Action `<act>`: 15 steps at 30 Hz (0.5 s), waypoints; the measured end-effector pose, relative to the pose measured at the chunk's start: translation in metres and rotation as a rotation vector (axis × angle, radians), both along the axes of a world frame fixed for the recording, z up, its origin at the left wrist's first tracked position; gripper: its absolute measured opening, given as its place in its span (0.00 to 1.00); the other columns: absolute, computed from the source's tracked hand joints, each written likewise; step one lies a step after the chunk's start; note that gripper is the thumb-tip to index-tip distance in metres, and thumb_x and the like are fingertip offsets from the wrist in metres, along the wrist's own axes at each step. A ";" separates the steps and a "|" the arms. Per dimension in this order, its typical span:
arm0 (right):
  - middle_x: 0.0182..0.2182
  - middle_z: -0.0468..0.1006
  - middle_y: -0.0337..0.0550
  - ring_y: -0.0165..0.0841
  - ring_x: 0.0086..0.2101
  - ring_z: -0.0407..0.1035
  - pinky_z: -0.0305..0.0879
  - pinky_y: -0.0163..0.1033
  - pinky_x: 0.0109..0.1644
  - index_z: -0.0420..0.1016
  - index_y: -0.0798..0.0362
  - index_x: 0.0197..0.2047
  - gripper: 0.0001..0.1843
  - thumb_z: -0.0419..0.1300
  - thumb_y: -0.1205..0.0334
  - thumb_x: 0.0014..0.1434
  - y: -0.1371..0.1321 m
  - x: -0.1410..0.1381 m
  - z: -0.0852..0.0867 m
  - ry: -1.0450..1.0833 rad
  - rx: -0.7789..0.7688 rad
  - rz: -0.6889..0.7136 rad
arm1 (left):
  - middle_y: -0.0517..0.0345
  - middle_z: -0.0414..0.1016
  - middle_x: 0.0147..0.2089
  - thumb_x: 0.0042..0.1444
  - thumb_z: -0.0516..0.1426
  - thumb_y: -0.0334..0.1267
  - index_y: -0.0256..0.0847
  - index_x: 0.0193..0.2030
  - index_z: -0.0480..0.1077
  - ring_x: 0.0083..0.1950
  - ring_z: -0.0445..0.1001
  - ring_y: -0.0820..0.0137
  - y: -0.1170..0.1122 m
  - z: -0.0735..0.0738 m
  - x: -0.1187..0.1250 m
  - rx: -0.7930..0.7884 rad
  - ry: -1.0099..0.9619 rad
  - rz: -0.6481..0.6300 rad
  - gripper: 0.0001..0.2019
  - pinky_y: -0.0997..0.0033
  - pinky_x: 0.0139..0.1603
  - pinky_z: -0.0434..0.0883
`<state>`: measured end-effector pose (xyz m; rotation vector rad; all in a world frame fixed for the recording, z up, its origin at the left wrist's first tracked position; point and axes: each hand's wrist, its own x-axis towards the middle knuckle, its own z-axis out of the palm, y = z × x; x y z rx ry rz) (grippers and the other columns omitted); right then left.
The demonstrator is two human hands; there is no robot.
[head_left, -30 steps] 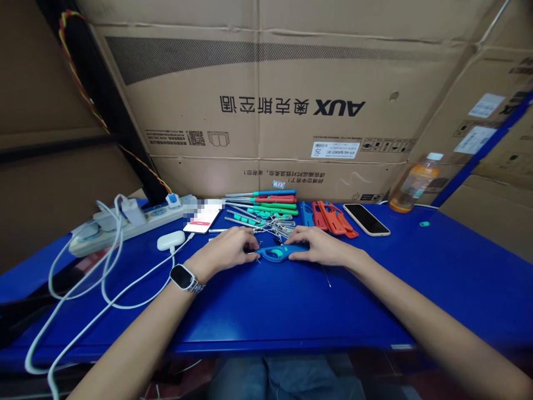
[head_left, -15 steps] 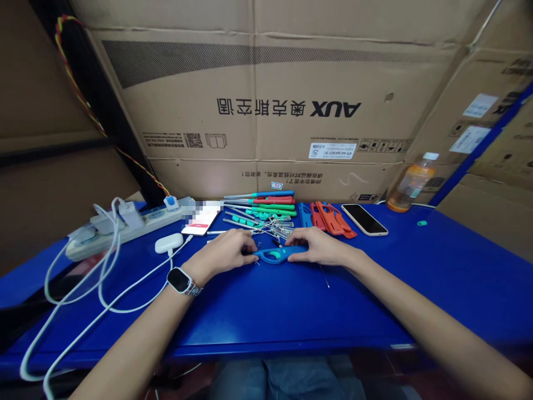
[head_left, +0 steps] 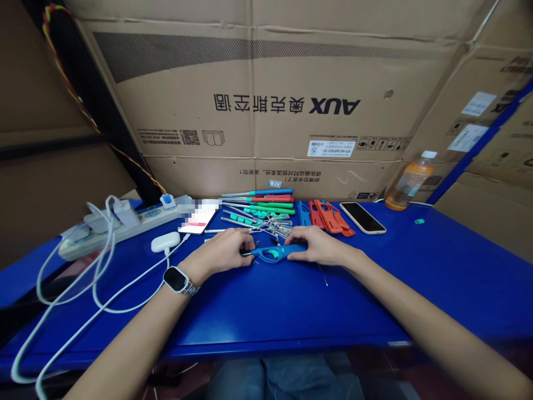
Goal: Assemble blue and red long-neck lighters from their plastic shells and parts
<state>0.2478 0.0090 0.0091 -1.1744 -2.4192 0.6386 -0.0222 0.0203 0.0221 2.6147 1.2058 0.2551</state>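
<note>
Just above the blue table lies a blue long-nozzle lighter (head_left: 278,253) with a green trigger, between my two hands. My right hand (head_left: 316,244) is closed around its handle end. At the other end, the fingers of my left hand (head_left: 229,247) pinch the lighter's thin metal tube, part of which shows. Beyond my hands are loose metal tubes (head_left: 235,219), green plastic parts (head_left: 254,212) and a tangle of wired pieces (head_left: 278,226). A thin metal rod (head_left: 323,276) lies below my right hand.
Finished-looking lighters (head_left: 272,198) lie at the back, with red and orange shells (head_left: 328,216) to their right. A phone (head_left: 363,217) and a bottle (head_left: 410,183) stand farther right. Left are a power strip (head_left: 137,219), white cables (head_left: 97,266) and a white case (head_left: 165,241). Cardboard (head_left: 250,72) walls the back.
My left hand has shifted slightly left from the blue body, and a bit of metal tube now shows at its fingers. The right hand keeps its grip. The view has shifted slightly.
</note>
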 end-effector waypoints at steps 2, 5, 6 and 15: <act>0.41 0.79 0.43 0.37 0.41 0.73 0.68 0.43 0.48 0.77 0.53 0.42 0.12 0.68 0.60 0.55 0.000 0.000 -0.001 0.003 -0.003 0.004 | 0.57 0.76 0.35 0.51 0.59 0.40 0.41 0.36 0.76 0.35 0.72 0.68 0.000 0.001 0.000 0.000 0.006 0.004 0.08 0.72 0.34 0.64; 0.40 0.79 0.44 0.37 0.41 0.73 0.68 0.43 0.48 0.77 0.53 0.42 0.13 0.68 0.58 0.55 0.000 -0.001 0.001 0.018 -0.013 0.013 | 0.56 0.76 0.37 0.53 0.59 0.41 0.41 0.37 0.76 0.36 0.72 0.67 0.000 0.002 0.000 -0.010 0.022 0.008 0.08 0.71 0.35 0.64; 0.40 0.79 0.44 0.37 0.41 0.73 0.68 0.44 0.48 0.77 0.54 0.42 0.13 0.68 0.58 0.55 0.001 -0.001 0.002 0.019 -0.019 0.016 | 0.55 0.77 0.37 0.54 0.59 0.41 0.41 0.37 0.77 0.37 0.73 0.67 0.001 0.002 -0.001 -0.012 0.024 0.002 0.08 0.71 0.36 0.64; 0.42 0.78 0.45 0.37 0.41 0.73 0.68 0.44 0.48 0.79 0.53 0.45 0.14 0.68 0.56 0.56 0.002 -0.001 0.003 -0.007 0.008 0.037 | 0.52 0.79 0.41 0.57 0.59 0.43 0.41 0.39 0.80 0.42 0.75 0.63 0.003 0.002 -0.006 0.009 0.018 -0.073 0.11 0.69 0.39 0.66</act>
